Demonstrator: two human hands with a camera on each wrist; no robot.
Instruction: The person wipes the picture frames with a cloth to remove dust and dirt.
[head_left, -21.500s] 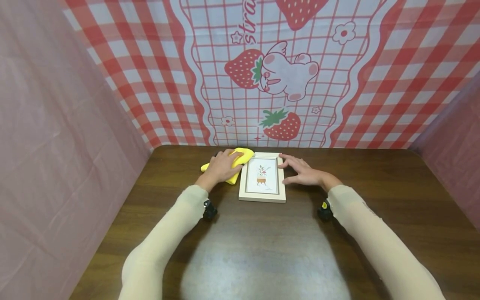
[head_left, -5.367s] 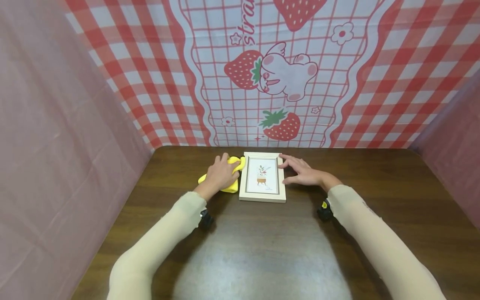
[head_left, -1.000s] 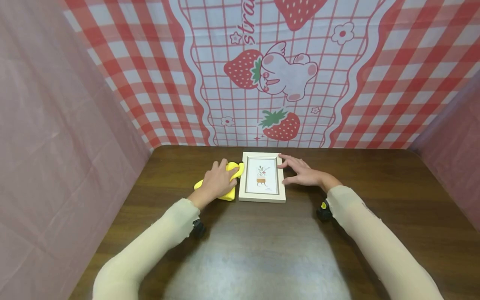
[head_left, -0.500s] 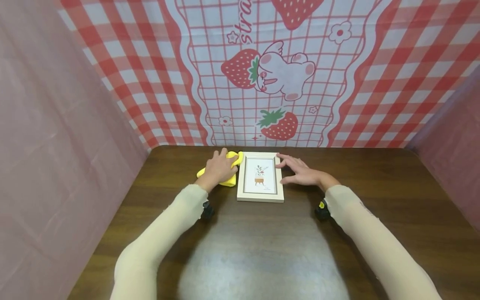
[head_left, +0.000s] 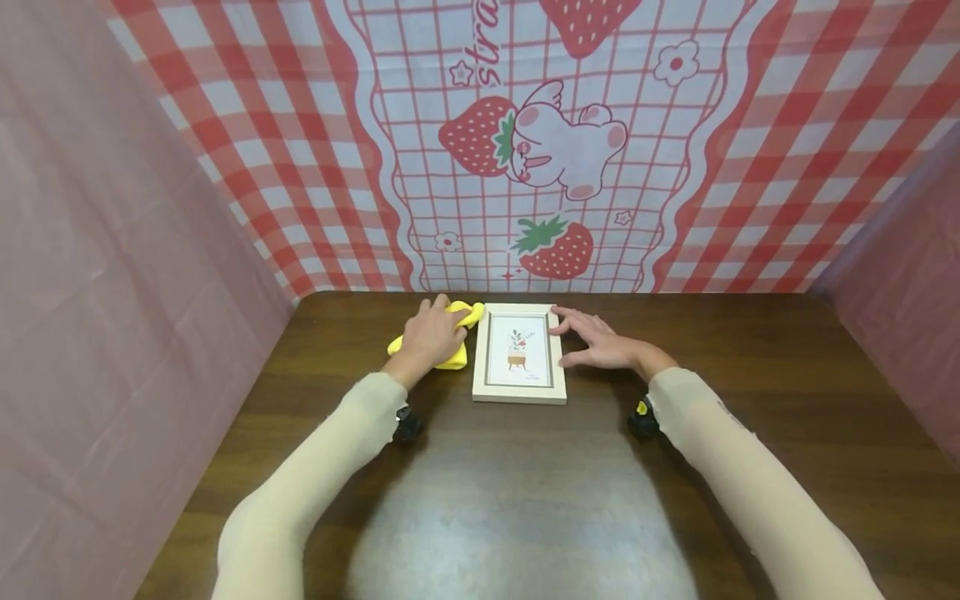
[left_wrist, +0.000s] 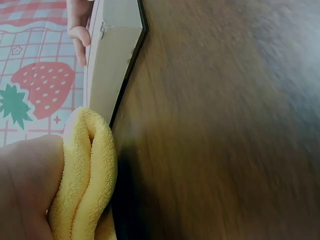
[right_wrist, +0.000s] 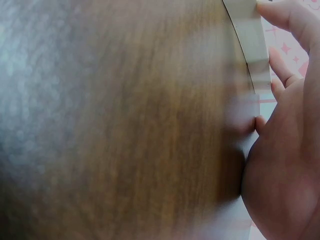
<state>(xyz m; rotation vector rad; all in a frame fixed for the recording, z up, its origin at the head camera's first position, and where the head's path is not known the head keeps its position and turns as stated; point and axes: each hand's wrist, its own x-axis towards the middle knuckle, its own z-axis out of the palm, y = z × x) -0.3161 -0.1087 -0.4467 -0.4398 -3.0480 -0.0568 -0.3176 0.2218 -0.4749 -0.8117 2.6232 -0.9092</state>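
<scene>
A cream picture frame (head_left: pixel 519 396) lies flat on the table, showing a potted-plant print (head_left: pixel 518 350) inside it. My left hand (head_left: pixel 429 340) grips a bunched yellow cloth (head_left: pixel 452 359) against the frame's left side. In the left wrist view the folded cloth (left_wrist: pixel 82 185) meets the pale side of the frame (left_wrist: pixel 107 70). On the opposite side, my right hand (head_left: pixel 597 343) rests spread, its thumb and fingertips touching the frame's right edge. The right wrist view has the thumb against the frame's side (right_wrist: pixel 251 45). Part of the cloth is hidden under my left hand.
Brown wood-grain table (head_left: pixel 525 508) extends in front and to both sides. Behind its far edge hangs a red-and-white checked curtain (head_left: pixel 300 150) with strawberries. Pink cloth walls (head_left: pixel 135 333) stand at left and right. A small black camera sits on each wrist.
Over the last second my left hand has slid the cloth away from me along the frame's left side. Much earlier, the cloth overlapped the frame's far left corner. My right hand stays in place.
</scene>
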